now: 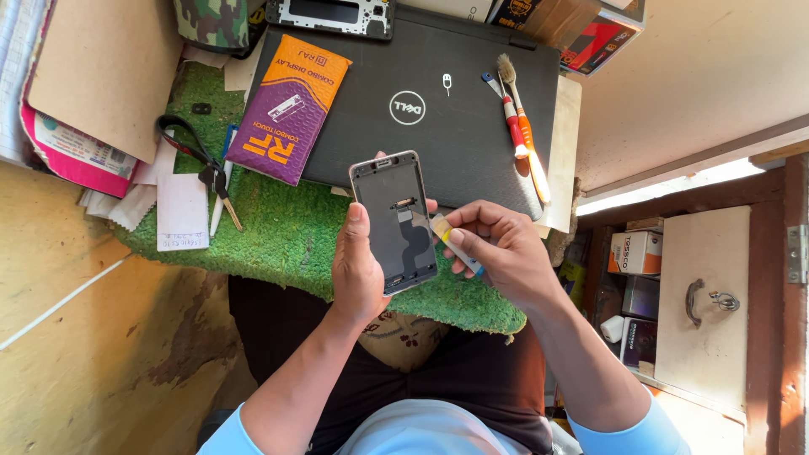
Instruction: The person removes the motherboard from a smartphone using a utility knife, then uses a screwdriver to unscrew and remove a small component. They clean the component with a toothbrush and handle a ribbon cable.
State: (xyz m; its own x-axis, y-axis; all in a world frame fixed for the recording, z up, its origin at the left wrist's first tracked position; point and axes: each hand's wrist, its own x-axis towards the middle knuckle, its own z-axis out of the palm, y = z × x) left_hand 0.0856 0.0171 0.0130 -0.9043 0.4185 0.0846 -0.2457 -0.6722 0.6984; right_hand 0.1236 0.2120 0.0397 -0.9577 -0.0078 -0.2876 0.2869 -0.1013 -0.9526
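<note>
A phone frame (394, 221) is gripped along its lower left edge by the left hand (358, 270), the thumb laid up the near side and fingertips showing past the far edge. The frame is held above a green turf mat (278, 236) and just in front of a closed black laptop (438, 118). Its long axis runs almost straight away from the body, tilted slightly, with the open back turned up towards the camera. The frame is seen as a silver-edged rectangle with a dark interior, a small metal part near the middle and a dark flex strip running down to the lower end.

Immediately to the right, a small pale tube with a yellow band (451, 240) is pinched between thumb and fingers of the right hand (497, 248), its tip touching or just short of the frame's right edge; which cannot be told. The right hand is thus the nearer to the working edge, and the two hands are almost in contact.

Beyond the right hand, a toothbrush (522, 126) is lying on the laptop lid.
</note>
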